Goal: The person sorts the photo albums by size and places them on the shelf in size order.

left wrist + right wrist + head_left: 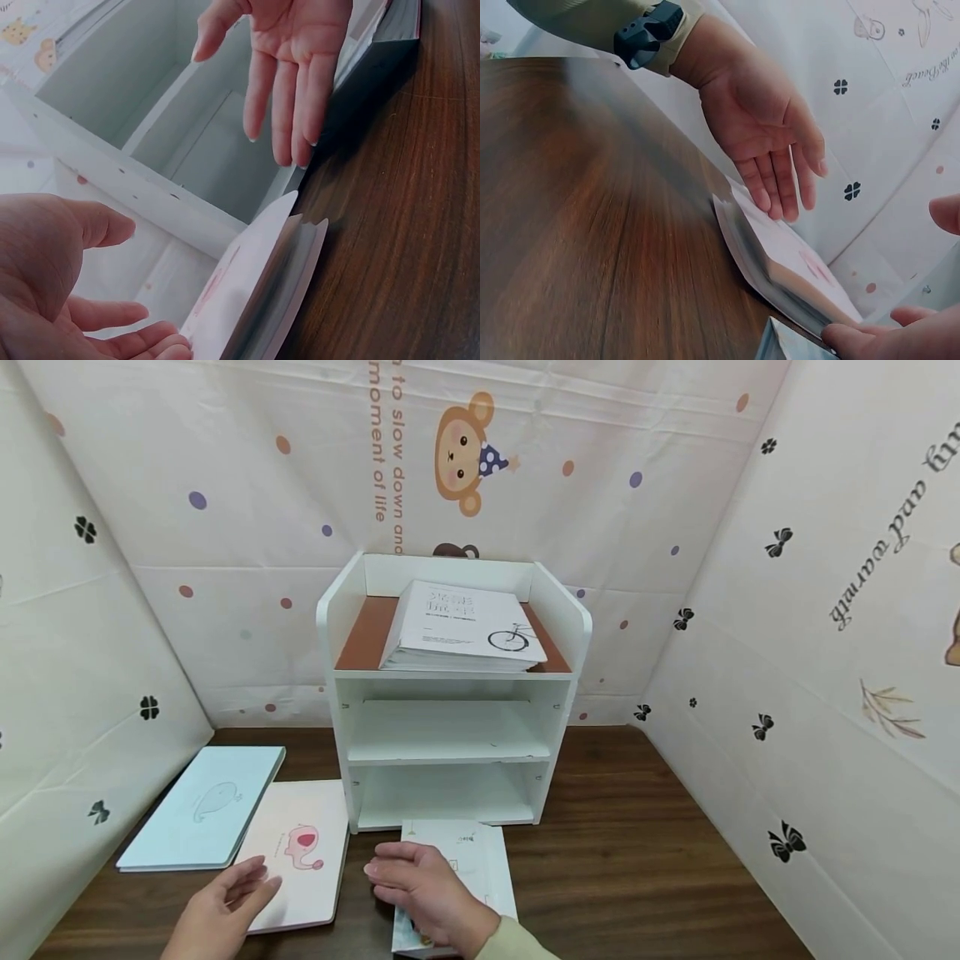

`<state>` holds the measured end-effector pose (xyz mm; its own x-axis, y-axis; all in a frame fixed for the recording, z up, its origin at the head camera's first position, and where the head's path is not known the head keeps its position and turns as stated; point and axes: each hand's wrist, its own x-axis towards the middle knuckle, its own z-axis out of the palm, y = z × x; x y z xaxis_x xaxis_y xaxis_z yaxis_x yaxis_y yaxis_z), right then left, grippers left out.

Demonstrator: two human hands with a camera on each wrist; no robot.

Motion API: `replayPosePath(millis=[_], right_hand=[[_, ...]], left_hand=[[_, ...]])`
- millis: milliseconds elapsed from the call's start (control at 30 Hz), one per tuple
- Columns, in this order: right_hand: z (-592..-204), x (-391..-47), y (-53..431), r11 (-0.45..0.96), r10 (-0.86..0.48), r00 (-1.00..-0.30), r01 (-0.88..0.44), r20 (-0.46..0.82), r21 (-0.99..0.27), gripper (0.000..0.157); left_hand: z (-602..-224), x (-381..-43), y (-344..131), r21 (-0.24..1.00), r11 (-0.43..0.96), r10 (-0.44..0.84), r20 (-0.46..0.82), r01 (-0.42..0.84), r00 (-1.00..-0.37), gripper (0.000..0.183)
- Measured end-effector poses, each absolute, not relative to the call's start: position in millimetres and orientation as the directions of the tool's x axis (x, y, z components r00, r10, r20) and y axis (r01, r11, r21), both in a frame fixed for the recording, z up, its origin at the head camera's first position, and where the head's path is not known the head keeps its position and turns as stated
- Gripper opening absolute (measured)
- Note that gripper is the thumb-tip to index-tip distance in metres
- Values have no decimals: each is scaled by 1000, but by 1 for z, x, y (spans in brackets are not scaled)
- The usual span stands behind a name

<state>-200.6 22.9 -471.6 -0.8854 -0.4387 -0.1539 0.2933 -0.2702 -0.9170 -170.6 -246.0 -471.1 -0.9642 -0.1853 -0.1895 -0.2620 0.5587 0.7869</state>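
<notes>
A white notebook with a pink elephant (pixel 303 847) lies flat on the wooden table, left of centre. My left hand (pixel 222 912) hovers at its near left edge, fingers loosely bent, holding nothing. In the right wrist view the same hand (pixel 761 124) hangs with its fingertips close over that notebook's cover. A pale book (pixel 480 864) with a light blue lower part lies in front of the shelf unit. Over its left side is my right hand (pixel 423 889), which hides part of the cover. Its fingers extend to the left, relaxed, as the left wrist view of this hand (pixel 296 75) also shows.
A light blue notebook with a whale drawing (pixel 213 802) lies farther left, against the elephant notebook. At the back stands a white shelf unit (pixel 450 758) with two lower compartments. On its brown top rests a thick white book stack (pixel 465 627). Printed cloth walls (pixel 247 527) enclose the table.
</notes>
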Motion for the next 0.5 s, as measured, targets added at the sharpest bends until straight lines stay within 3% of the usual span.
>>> replayPosePath(millis=[500], right_hand=[[-469, -202, 8, -205, -421, -874, 352, -243, -913, 56]], left_hand=[[-468, -175, -244, 767, 593, -134, -207, -245, -969, 84]])
